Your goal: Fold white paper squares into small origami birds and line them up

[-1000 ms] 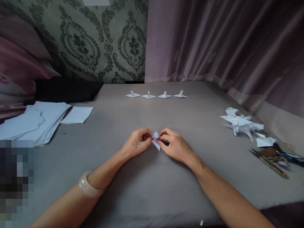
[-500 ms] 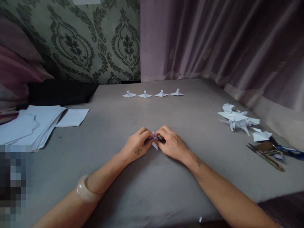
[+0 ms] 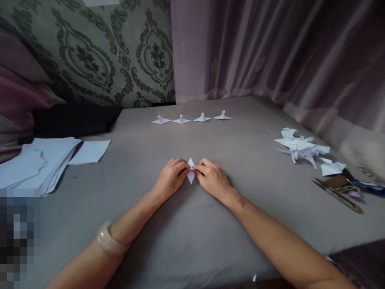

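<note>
Left hand (image 3: 172,176) and right hand (image 3: 214,179), fingertips closed, pinch opposite sides of the folded paper (image 3: 191,178) above the grey cloth (image 3: 192,241). Long axis: near to far, pointed at both ends.

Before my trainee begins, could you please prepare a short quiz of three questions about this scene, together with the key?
1. How many white folded pieces stand in the far row?

2. True or false: the left hand and the right hand both touch the small white paper.

3. Choose one. Where does the heap of folded papers lie?
A) at the person's far left
B) directly between the hands
C) over at the person's right

Key: 1. Four. 2. True. 3. C.
</note>
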Demonstrator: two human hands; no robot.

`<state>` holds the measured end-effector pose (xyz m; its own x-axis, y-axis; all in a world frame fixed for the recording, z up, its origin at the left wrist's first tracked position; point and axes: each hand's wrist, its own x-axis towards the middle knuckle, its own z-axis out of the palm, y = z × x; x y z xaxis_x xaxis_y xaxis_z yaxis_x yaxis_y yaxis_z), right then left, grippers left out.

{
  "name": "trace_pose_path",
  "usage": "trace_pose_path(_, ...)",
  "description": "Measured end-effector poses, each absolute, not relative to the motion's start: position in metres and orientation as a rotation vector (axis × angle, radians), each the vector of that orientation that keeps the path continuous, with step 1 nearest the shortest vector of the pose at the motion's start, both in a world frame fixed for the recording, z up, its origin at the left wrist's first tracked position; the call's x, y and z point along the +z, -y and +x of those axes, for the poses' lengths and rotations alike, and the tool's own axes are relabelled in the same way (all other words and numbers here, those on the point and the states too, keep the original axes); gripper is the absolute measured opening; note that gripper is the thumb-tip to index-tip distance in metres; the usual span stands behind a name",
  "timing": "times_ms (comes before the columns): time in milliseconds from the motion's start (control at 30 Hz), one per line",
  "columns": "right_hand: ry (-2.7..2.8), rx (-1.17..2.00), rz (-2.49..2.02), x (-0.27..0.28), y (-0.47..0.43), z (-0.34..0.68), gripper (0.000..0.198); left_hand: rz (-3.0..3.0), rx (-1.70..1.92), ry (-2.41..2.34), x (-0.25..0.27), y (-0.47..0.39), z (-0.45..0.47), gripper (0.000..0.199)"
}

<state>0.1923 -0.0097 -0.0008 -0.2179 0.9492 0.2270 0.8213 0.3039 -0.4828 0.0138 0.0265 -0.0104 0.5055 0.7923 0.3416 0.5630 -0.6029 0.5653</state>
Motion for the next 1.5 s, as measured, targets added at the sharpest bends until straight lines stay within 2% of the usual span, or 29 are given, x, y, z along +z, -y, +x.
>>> trace_pose_path(267, 2.024, 0.452, -1.605, -0.003, 0.006, 0.193, 0.021, 2.128, 0.719, -1.309, -0.009, -0.029, 0.016, 0.014)
trace_pose_path(667, 2.112, 0.489, -1.566, -0.003, 0.004, 0.195, 0.030, 2.358, 0.654, -1.372, -0.019, -0.030, 0.009, 0.031)
trace_pose_path(767, 1.972, 0.681, -1.483, -0.004, 0.000, 0.200, 0.031, 2.226, 0.645, -1.370, -0.011, -0.030, 0.008, 0.035)
trace_pose_path(867, 1.594, 1.019, -1.446, -0.004, -0.006, 0.208, 0.033, 1.954, 0.672, -1.381, 0.001, -0.029, 0.007, 0.039)
trace_pose_path(967, 1.248, 1.189, -1.376, -0.001, -0.010, 0.215, 0.031, 1.648, 0.773, -1.436, 0.008, -0.027, 0.005, 0.039)
trace_pose_path(1133, 1.106, 1.232, -1.314, 0.002, -0.012, 0.216, 0.031, 1.371, 0.906, -1.434, 0.008, -0.025, 0.005, 0.038)
trace_pose_path(1500, 1.195, 1.178, -1.314, -0.006, -0.012, 0.214, 0.031, 1.440, 1.028, -1.448, 0.007, -0.022, 0.011, 0.033)
